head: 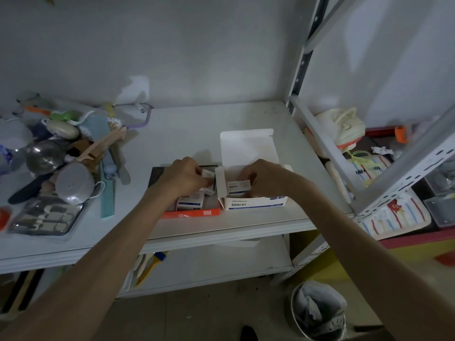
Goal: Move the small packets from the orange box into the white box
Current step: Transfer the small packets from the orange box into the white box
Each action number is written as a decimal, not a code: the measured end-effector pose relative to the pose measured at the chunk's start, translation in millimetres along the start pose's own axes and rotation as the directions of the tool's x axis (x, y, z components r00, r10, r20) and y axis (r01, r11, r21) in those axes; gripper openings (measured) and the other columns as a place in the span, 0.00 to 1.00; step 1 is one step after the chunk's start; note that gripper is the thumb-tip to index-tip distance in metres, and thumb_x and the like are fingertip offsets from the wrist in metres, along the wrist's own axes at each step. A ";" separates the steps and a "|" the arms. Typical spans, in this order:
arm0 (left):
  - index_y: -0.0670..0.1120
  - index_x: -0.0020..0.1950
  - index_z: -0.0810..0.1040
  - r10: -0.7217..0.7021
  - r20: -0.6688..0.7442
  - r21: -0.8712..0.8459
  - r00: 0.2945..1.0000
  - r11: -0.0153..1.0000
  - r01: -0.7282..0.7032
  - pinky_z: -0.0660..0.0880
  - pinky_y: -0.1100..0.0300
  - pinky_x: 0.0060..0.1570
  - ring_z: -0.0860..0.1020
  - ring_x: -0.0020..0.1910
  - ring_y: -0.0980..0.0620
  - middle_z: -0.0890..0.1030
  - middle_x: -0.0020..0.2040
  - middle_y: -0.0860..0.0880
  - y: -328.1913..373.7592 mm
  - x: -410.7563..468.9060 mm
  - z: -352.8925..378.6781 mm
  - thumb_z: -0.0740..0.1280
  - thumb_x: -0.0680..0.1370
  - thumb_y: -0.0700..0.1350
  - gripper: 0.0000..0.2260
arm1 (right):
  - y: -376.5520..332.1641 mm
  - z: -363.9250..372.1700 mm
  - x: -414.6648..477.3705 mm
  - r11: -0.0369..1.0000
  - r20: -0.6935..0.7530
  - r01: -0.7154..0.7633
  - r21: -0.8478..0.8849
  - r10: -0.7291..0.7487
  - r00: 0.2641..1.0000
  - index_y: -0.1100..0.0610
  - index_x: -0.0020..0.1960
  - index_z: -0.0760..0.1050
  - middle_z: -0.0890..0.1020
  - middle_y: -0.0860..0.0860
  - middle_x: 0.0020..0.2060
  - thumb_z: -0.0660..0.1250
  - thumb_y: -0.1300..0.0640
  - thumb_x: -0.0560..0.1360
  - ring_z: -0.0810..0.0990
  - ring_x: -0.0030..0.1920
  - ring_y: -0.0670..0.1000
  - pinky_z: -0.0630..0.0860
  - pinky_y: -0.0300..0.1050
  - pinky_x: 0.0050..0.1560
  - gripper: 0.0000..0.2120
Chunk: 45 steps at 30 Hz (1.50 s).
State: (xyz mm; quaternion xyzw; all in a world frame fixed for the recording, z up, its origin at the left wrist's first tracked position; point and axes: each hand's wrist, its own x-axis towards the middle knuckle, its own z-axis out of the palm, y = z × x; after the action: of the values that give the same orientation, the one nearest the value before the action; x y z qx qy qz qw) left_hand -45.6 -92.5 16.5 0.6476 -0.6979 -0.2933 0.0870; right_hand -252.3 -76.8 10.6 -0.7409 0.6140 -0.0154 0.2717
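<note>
The orange box [192, 213] lies open on the white shelf, with small white-and-blue packets [190, 201] inside it. Right beside it stands the white box [253, 203], its lid [248, 146] flipped up at the back. My left hand [187, 174] is over the orange box, fingers closed on a small packet [208, 174]. My right hand [261, 179] is inside the white box, gripping another small packet [238, 186] that sits low in the box. My hands hide most of both boxes' interiors.
A pile of combs, a metal ladle, a cup and a manicure kit [46, 216] crowds the shelf's left side. A metal rack post [299, 60] rises at right, with bags and striped cloth behind it. A bin [318, 311] stands on the floor below.
</note>
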 end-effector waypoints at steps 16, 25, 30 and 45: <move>0.48 0.54 0.84 -0.018 -0.366 -0.407 0.931 0.902 -0.143 0.70 0.76 0.31 0.79 0.39 0.62 0.83 0.45 0.52 8.4 -0.3 -9.3 0.72 0.72 0.45 0.11 | 11.1 2.5 0.1 0.960 0.108 -0.083 0.267 0.055 0.993 0.43 0.52 0.82 0.85 0.45 0.49 0.68 0.59 0.72 0.83 0.49 0.48 0.80 0.48 0.57 0.14; 0.50 0.51 0.85 0.104 -0.167 -0.514 0.980 0.839 -0.177 0.81 0.59 0.49 0.85 0.43 0.57 0.87 0.45 0.50 36.5 12.5 -8.2 0.76 0.70 0.48 0.11 | -0.7 2.5 -0.2 0.960 0.155 -0.093 0.264 0.053 0.987 0.56 0.60 0.80 0.81 0.52 0.44 0.60 0.67 0.77 0.73 0.34 0.43 0.70 0.28 0.30 0.17; 0.52 0.44 0.86 0.111 -0.107 -0.517 0.988 0.843 -0.150 0.81 0.52 0.53 0.85 0.45 0.55 0.87 0.42 0.51 40.5 17.3 2.8 0.77 0.68 0.50 0.06 | 5.7 -2.8 -0.1 0.864 0.051 -0.146 0.482 0.139 0.989 0.54 0.41 0.83 0.78 0.49 0.35 0.58 0.68 0.72 0.76 0.35 0.52 0.73 0.39 0.35 0.17; 0.43 0.48 0.85 0.253 -0.060 -0.485 0.965 0.838 -0.250 0.81 0.54 0.51 0.85 0.47 0.45 0.86 0.45 0.43 51.7 17.6 3.2 0.70 0.75 0.46 0.07 | 21.7 -30.0 -25.0 0.806 -0.150 0.002 0.591 0.108 0.983 0.57 0.51 0.79 0.84 0.52 0.40 0.71 0.59 0.74 0.81 0.35 0.49 0.81 0.39 0.36 0.07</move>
State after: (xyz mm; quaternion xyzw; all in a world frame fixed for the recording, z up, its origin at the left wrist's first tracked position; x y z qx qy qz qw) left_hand -93.9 -108.9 36.3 0.5062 -0.6804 -0.4481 0.2831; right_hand -288.7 -67.5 34.8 -0.5983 0.6209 -0.2626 0.4330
